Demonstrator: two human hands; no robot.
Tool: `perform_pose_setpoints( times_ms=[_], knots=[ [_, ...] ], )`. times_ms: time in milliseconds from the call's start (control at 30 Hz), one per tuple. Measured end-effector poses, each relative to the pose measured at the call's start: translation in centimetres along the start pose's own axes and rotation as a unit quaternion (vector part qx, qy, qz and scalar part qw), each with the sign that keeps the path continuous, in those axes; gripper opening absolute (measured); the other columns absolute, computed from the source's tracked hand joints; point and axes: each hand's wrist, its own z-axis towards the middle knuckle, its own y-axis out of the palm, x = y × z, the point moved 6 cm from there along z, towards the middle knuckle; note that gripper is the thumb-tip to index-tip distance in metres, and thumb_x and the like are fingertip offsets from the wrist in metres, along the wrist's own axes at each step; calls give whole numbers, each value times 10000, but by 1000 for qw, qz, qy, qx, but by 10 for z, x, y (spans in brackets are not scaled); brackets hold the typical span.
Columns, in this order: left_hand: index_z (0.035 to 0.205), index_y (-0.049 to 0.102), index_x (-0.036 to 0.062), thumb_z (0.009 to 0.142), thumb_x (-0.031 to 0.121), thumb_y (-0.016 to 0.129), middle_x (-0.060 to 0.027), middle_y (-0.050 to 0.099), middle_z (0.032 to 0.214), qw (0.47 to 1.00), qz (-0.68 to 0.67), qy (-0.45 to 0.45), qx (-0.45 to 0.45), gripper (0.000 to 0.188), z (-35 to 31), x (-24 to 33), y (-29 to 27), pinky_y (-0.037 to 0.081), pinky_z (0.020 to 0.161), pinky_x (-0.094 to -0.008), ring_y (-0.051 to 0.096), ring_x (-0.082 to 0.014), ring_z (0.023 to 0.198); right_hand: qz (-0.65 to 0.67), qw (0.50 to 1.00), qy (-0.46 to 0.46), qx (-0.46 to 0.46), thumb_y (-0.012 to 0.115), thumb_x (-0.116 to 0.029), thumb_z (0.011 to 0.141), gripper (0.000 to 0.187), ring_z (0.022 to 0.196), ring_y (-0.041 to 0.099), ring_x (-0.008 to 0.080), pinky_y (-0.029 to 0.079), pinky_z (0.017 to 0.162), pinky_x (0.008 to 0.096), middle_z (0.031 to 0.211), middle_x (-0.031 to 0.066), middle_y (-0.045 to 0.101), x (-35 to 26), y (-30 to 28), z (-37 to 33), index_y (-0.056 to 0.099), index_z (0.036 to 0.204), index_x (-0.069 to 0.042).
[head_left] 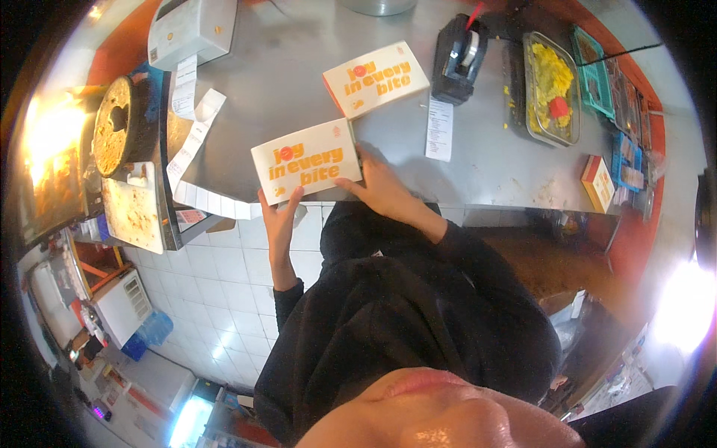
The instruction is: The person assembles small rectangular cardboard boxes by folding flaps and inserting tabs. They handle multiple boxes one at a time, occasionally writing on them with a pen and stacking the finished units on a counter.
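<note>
Both my hands grip one white cardboard food box [305, 159] with orange print, close to the near edge of the steel counter [280, 75]. My left hand [280, 216] has its thumb on the box's near left part, the other fingers partly hidden beside it. At the box's right end, my right hand [385, 190] lays its thumb over the near right corner, with fingers along the side. A second matching food box [376, 78] lies just beyond, its near left corner close to the held one. Both lids look closed.
A receipt printer [193, 33] trails a long paper strip [196, 142] over the counter's left side. To the right are a black tape dispenser [459, 60], a paper slip [439, 131], a tray of yellow food [553, 89] and a small box [598, 184]. A cutting board [133, 209] sits far left.
</note>
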Motion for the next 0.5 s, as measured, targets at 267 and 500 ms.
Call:
perform_pose_setpoints(
  times_ms=[267,500],
  knots=[
    [1234,360,-63,773,302,784,-165,505,1139,997,36,6,-65,725,-7,12,59,439,919,-324,528,-217,1073,55,990,117,51,598,-333,884,551,1089,517,404,404,939,455,1174,266,538,69,-67,-33,442,1307,-17],
    [1296,316,-90,751,330,800,-188,461,1210,999,-6,22,-39,842,-6,-3,84,423,943,-344,497,-235,1124,-133,932,126,314,603,-224,884,474,940,573,373,453,825,439,1083,221,584,148,-118,-31,470,1292,-22]
  ],
)
